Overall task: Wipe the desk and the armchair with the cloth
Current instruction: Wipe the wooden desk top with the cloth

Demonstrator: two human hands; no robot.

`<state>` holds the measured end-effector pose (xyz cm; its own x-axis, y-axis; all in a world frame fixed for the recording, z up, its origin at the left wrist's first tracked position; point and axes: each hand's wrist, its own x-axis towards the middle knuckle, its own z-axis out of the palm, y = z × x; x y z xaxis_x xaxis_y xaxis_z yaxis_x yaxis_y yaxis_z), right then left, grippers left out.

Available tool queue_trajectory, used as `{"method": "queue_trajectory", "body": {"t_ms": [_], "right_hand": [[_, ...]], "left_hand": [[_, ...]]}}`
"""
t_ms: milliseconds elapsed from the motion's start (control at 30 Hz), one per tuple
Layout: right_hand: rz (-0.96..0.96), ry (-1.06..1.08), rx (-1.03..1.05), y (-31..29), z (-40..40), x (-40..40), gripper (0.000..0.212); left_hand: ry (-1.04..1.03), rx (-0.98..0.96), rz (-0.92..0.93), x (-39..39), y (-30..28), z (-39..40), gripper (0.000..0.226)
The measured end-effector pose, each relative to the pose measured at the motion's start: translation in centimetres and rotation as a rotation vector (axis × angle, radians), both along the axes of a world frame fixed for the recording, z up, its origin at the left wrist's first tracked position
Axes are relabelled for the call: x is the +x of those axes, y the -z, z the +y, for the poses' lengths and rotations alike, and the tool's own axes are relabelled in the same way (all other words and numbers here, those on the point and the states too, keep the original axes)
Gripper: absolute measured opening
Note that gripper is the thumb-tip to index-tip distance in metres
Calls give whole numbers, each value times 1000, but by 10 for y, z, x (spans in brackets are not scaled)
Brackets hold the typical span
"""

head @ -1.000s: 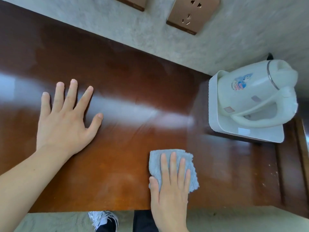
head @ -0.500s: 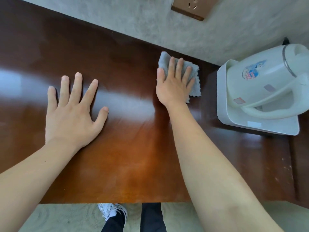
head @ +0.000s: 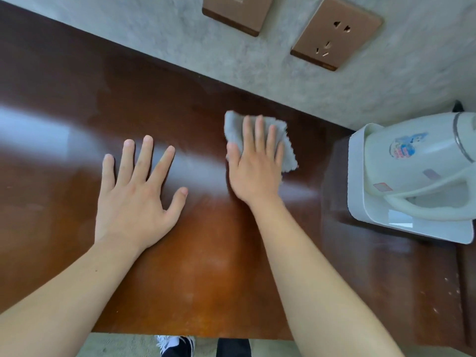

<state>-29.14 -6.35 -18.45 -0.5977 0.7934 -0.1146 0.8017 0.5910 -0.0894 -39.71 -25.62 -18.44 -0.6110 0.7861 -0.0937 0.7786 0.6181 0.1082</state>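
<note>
The desk (head: pixel 195 279) carries a kettle (head: pixel 422 166) on a white tray (head: pixel 438 229) at its right end. Risk: a wide stroke toward the kettle may knock it, since the tray is near. The left hand (head: pixel 136 199) lies flat, fingers spread, grasping nothing, farther from the kettle. The right hand (head: pixel 253 164), fingers straight, presses the cloth (head: pixel 287 153) flat between left hand and kettle.
</note>
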Motion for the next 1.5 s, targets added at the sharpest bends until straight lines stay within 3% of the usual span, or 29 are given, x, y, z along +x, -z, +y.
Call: {"method": "queue_trajectory", "body": {"t_ms": [100,200,333,433,500,733,867,967,1100,1167,1367,1500], "right_hand": [[-2,136,-105,0,38,-48,62],[-22,78,-99,-3,33,-50,62],[-17,-118,-46,-7,-59,37,61],[-40,-118,-92,-6,-150,111,62],[-83,-97,-106,-4,-169,124,63],[-30,-99,-13,-8,-44,11,61],[14,-124,-97,-6,20,-43,58],[16,-180,-49,-3,34,-13,59],[14,189,7,-4,43,47,60],[-15,271,28,-8,23,69,61],[-50,177,-113,-10,-93,130,64],[-53,264,-47,-9,-46,124,67]], "left_hand": [[2,-2,1,0,1,0,76],[3,-6,1,0,1,0,75],[2,-2,-1,-1,1,1,75],[4,-4,-10,-1,0,0,75],[7,-10,-22,0,-2,1,75],[4,-20,-24,1,0,0,74],[7,-11,-18,0,1,1,74],[11,5,-10,0,2,-1,74],[14,10,0,0,4,0,74],[7,-1,-6,1,2,0,75],[17,-9,-10,-1,1,1,75],[16,-2,4,-1,5,-1,75]]}}
